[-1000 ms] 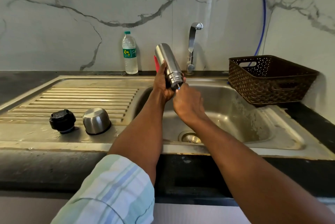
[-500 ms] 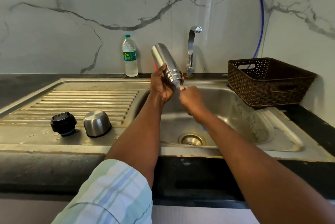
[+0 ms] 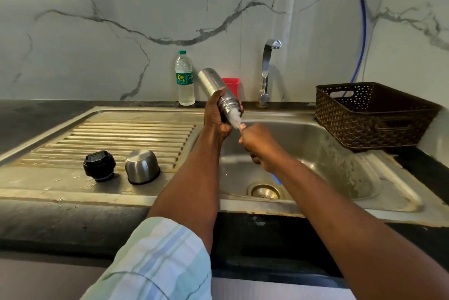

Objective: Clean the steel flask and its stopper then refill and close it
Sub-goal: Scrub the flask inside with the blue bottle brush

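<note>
My left hand (image 3: 216, 117) grips the steel flask (image 3: 215, 87) near its neck, holding it over the sink basin (image 3: 323, 154) with the mouth tilted down toward me. White bristles of a bottle brush (image 3: 236, 118) stick out of the mouth. My right hand (image 3: 257, 143) grips the brush's handle just below; a blue end of it shows under my wrist. The black stopper (image 3: 99, 165) and the steel cap cup (image 3: 142, 166), upside down, sit side by side on the ribbed drainboard (image 3: 121, 134) at the left.
A plastic water bottle (image 3: 184, 78) and a red container (image 3: 231, 84) stand against the marble wall behind the sink. The tap (image 3: 266, 69) rises at the back of the basin. A dark perforated basket (image 3: 371, 115) sits on the right rim. The drain (image 3: 265, 191) lies below my hands.
My right hand has drawn back toward me, pulling the brush partly out so its white bristles now show at the flask's mouth. The flask has dropped slightly lower.
</note>
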`<state>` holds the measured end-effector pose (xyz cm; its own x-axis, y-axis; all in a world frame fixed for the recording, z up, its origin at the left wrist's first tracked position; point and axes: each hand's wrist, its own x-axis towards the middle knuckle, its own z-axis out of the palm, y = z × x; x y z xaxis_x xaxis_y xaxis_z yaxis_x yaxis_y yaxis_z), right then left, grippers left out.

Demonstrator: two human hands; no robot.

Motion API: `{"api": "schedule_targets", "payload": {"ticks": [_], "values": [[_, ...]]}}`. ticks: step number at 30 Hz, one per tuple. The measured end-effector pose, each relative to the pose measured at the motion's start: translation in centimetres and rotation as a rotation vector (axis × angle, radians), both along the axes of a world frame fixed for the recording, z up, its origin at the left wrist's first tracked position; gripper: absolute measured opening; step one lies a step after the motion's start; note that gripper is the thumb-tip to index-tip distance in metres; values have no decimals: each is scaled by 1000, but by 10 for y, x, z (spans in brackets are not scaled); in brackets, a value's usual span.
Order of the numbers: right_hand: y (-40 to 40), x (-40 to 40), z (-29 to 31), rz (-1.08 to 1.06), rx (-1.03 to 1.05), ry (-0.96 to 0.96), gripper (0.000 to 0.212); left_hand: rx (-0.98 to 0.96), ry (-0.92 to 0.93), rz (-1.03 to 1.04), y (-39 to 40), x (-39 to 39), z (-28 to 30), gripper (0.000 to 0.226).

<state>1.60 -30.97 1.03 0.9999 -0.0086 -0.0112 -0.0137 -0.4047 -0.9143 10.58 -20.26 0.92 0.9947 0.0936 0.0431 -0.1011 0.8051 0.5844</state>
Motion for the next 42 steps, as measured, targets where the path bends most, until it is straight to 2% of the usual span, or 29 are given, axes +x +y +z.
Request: {"api": "schedule_targets", "payload": {"ticks": [6,9,13,16,20,24,26,29,33,37,40,42], "values": [[-3,-14,15,69,442,184,32,31,-52,-112,-17,-3,9,24],[-4,-15,14,68,453,189,29,-20,-73,-124,-13,-2,5,25],[3,-2,17,-11,452,130,21,72,-108,-169,-18,-3,8,30],[2,-12,16,63,506,161,26,31,-126,-140,-15,-2,11,30],[0,-9,17,68,543,172,28,-24,-124,-141,-13,1,5,51],[-2,-8,22,69,645,181,29,33,-148,-166,-18,1,11,40],[-2,-15,19,106,688,215,31,1,-141,-149,-13,4,11,36],[0,-12,22,93,757,243,32,-31,-148,-156,-13,8,5,40],[6,-10,25,71,893,269,35,68,-166,-170,-17,8,9,43],[8,-19,19,47,888,296,32,-9,-119,-151,-14,7,6,36],[14,-7,26,-36,880,276,37,81,-125,-168,-21,5,3,49],[13,-7,26,-30,879,267,36,110,-130,-178,-24,5,7,49]]}}
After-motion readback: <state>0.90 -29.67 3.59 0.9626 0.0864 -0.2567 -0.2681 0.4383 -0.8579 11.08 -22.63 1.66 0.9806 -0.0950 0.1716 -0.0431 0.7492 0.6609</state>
